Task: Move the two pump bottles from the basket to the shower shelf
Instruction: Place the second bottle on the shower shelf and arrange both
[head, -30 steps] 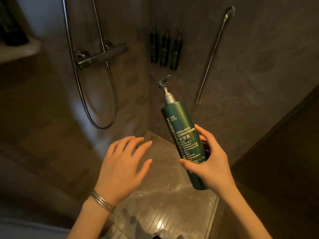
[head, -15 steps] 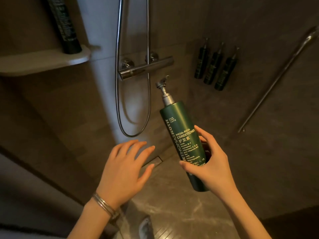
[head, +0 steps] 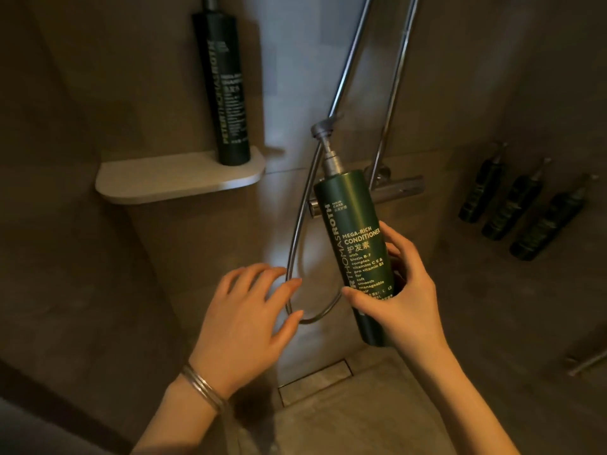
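In mid-air right of the shower shelf (head: pixel 177 183), the right hand (head: pixel 400 303) grips the green conditioner bottle (head: pixel 356 244); the left hand (head: pixel 243 326) hovers open, empty. A dark bottle (head: pixel 226 93) stands on the shelf.

A pale rounded shower shelf (head: pixel 157 185) carries one dark pump bottle (head: pixel 226 93) upright at its right end.

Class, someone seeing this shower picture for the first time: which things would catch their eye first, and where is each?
First, the green conditioner bottle at centre, held tilted in the right hand. Next, the left hand, open and empty beside it, with bangles on the wrist. Then the dark bottle standing upright on the right end of the pale shelf, upper left.
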Tool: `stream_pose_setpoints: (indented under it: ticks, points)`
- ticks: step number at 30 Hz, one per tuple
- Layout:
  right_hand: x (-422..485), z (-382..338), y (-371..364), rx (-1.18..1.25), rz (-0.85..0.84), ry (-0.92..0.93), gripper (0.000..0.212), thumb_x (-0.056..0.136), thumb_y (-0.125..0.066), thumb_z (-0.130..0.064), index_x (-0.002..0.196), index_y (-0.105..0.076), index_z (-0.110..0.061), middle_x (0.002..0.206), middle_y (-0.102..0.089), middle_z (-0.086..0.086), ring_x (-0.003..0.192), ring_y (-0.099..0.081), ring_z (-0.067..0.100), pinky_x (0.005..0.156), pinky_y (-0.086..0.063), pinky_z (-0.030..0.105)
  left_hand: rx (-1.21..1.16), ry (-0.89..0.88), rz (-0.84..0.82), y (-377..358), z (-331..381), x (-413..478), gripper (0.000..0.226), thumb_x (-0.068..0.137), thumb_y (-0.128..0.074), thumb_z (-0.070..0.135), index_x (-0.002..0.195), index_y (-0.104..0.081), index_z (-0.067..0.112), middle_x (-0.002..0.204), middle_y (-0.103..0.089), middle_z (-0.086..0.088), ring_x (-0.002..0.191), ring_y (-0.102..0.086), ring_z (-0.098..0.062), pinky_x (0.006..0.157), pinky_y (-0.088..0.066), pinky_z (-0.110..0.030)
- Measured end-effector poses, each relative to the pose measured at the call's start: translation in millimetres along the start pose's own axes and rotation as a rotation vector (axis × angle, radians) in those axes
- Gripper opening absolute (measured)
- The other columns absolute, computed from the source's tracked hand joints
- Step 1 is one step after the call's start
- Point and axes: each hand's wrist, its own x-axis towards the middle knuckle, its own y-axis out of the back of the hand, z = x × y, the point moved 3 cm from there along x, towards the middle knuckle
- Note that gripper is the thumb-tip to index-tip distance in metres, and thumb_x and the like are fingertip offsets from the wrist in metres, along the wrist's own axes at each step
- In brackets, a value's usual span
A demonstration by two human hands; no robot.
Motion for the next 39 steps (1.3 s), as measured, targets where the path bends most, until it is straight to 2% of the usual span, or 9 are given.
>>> stream_pose_setpoints:
  ticks: [7,11,13,17,23,27,32,34,39]
  points:
    - [68.9,-2.8,-49.3,0.142,-0.065,0.114,0.088,0.057,-0.084,-0.006,0.128,-0.040,-0.035,0.118,-0.050,-0.019,0.103,-0.051,-0.006,0.077,-0.044,0.007,0.119,0.177,0.092,21.9,-42.7,18.2,0.046,0.086,-0.040,0.045,0.116,-0.064,0.020,0.118,-0.062,-0.005,0.110,-0.054,-0.029,0.089,-0.039,-0.043]
    - [107.6,-6.5,-73.8,0.223,-0.101,0.180,0.088,0.057,-0.084,-0.005,0.129,-0.041,-0.030,0.123,-0.051,-0.012,0.107,-0.052,0.001,0.083,-0.045,0.012,0.166,0.273,0.138,29.1,-61.5,29.4,0.047,0.087,-0.040,0.044,0.119,-0.062,0.018,0.118,-0.061,-0.007,0.110,-0.054,-0.031,0.090,-0.041,-0.044]
    - [123.8,-8.6,-83.8,0.261,-0.126,0.217,0.088,0.057,-0.084,-0.004,0.130,-0.041,-0.029,0.124,-0.050,-0.012,0.107,-0.051,-0.001,0.083,-0.044,0.009,0.200,0.316,0.145,32.7,-70.4,35.3,0.048,0.087,-0.040,0.044,0.120,-0.061,0.017,0.120,-0.060,-0.008,0.110,-0.054,-0.031,0.090,-0.039,-0.043]
    - [152.2,-18.7,-101.1,0.342,-0.174,0.286,0.087,0.058,-0.083,-0.006,0.129,-0.041,-0.033,0.120,-0.052,-0.020,0.106,-0.052,-0.003,0.079,-0.043,0.007,0.242,0.418,0.179,41.6,-87.3,43.5,0.049,0.088,-0.039,0.045,0.123,-0.059,0.017,0.121,-0.059,-0.008,0.110,-0.053,-0.031,0.089,-0.040,-0.043]
    - [177.1,-35.5,-132.2,0.500,-0.248,0.370,0.087,0.060,-0.082,-0.016,0.135,-0.039,-0.032,0.126,-0.055,-0.018,0.114,-0.054,0.005,0.087,-0.047,0.017,0.325,0.527,0.198,44.9,-106.2,48.9,0.051,0.087,-0.040,0.045,0.123,-0.059,0.014,0.122,-0.059,-0.009,0.112,-0.054,-0.031,0.089,-0.042,-0.043]
    - [184.3,-43.6,-161.1,0.530,-0.307,0.395,0.087,0.063,-0.079,-0.026,0.138,-0.036,-0.030,0.134,-0.051,-0.006,0.123,-0.048,0.012,0.098,-0.046,0.036,0.374,0.602,0.162,40.7,-117.5,44.9,0.052,0.085,-0.039,0.047,0.120,-0.061,0.015,0.120,-0.061,-0.008,0.108,-0.056,-0.030,0.088,-0.045,-0.041]
    - [186.4,-47.5,-191.3,0.548,-0.333,0.394,0.085,0.065,-0.075,-0.033,0.139,-0.032,-0.034,0.138,-0.047,-0.002,0.129,-0.042,0.013,0.101,-0.043,0.044,0.372,0.623,0.164,37.9,-125.4,39.5,0.050,0.085,-0.040,0.046,0.121,-0.061,0.018,0.119,-0.061,-0.005,0.109,-0.057,-0.028,0.087,-0.045,-0.040]
    - [185.7,-48.1,-199.9,0.569,-0.326,0.392,0.084,0.066,-0.075,-0.034,0.137,-0.032,-0.038,0.139,-0.046,-0.002,0.130,-0.041,0.013,0.103,-0.042,0.042,0.360,0.622,0.177,36.7,-126.7,38.9,0.049,0.085,-0.040,0.046,0.122,-0.060,0.020,0.120,-0.061,-0.004,0.110,-0.056,-0.026,0.088,-0.045,-0.039]
    - [188.9,-52.9,-215.5,0.522,-0.357,0.409,0.084,0.069,-0.077,-0.026,0.132,-0.024,-0.044,0.140,-0.042,-0.006,0.132,-0.036,0.008,0.106,-0.036,0.023,0.320,0.620,0.199,31.9,-130.9,36.4,0.049,0.085,-0.041,0.045,0.126,-0.056,0.022,0.125,-0.058,-0.001,0.115,-0.052,-0.024,0.089,-0.046,-0.041]
